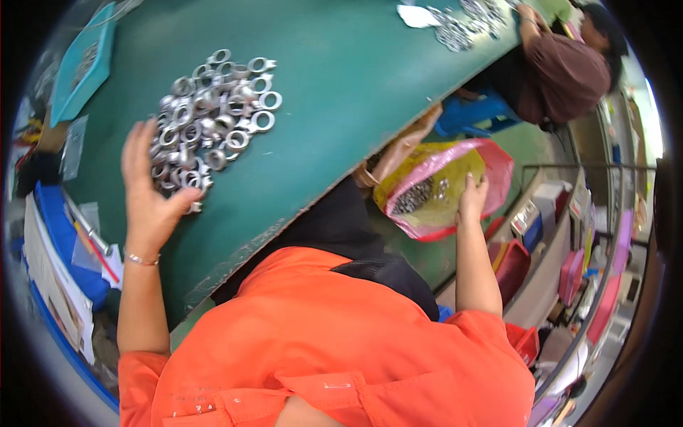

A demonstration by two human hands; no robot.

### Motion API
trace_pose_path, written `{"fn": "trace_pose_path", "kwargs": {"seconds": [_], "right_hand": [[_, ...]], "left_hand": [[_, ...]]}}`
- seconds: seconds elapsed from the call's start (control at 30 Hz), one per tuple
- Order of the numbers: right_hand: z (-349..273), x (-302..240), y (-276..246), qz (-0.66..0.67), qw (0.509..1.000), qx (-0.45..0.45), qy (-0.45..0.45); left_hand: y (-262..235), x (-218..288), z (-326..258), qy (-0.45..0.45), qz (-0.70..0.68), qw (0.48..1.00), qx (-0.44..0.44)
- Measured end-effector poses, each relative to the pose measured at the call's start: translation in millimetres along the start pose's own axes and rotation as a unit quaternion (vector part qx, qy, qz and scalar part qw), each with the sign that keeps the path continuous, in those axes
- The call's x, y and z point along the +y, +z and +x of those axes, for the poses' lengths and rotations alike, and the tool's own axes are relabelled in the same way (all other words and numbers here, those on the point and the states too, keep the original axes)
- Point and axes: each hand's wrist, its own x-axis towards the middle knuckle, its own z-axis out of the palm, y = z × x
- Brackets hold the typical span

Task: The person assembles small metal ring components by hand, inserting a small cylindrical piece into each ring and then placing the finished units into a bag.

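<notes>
A pile of silvery metal rings with short stems (210, 117) lies on the green table (341, 107). My left hand (146, 196) rests at the pile's near edge, palm flat and fingers spread, touching the nearest rings; a thin bracelet sits on its wrist. Off the table's edge, my right hand (472, 203) reaches down to a pink sack with a yellow lining (455, 188) and grips its open rim. More of the metal parts (416, 196) lie inside the sack.
A teal tray (82, 64) sits at the table's far left corner. Another person in a maroon top (562, 71) works across the table beside a second pile of rings (462, 25). A blue stool (473, 114) stands below; shelves with boxes (569, 235) line the right.
</notes>
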Motion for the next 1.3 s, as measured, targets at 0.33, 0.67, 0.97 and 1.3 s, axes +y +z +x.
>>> {"fn": "trace_pose_path", "kwargs": {"seconds": [0.33, 0.67, 0.97, 1.3], "right_hand": [[-133, -212, 140, 0.008, 0.771, -0.349, -0.532], [-143, -222, 157, 0.011, 0.763, -0.506, -0.401], [-175, -226, 134, 0.158, 0.714, -0.578, -0.362], [-183, -223, 135, 0.242, 0.72, -0.651, -0.011]], "left_hand": [[35, 23, 11, -0.02, 0.109, 0.994, 0.021], [35, 33, 21, 0.031, 0.097, 0.991, 0.088], [36, 65, -5, -0.043, -0.355, 0.934, -0.018], [39, 56, -8, 0.107, -0.248, 0.962, 0.032]]}}
